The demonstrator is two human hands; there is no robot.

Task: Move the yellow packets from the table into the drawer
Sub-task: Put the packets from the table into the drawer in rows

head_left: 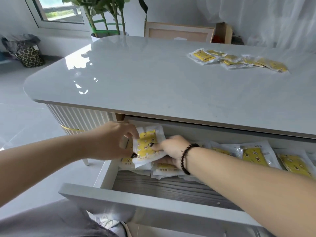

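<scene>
Head view: both hands, left hand (pixel 118 141) and right hand (pixel 171 149), pinch one yellow packet (pixel 147 145) at the drawer (pixel 106 175) left edge; near part bare.

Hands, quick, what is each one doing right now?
Left hand: pinching the yellow packets over the drawer.
Right hand: gripping the same packets, thumb on top.

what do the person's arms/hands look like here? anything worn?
Both forearms are bare, with no sleeves in view. The right hand has a bracelet of dark round beads at the wrist. The left hand wears nothing at the wrist. Dark polish shows on the thumbnails of both hands. No gloves, rings or watch visible.
</scene>
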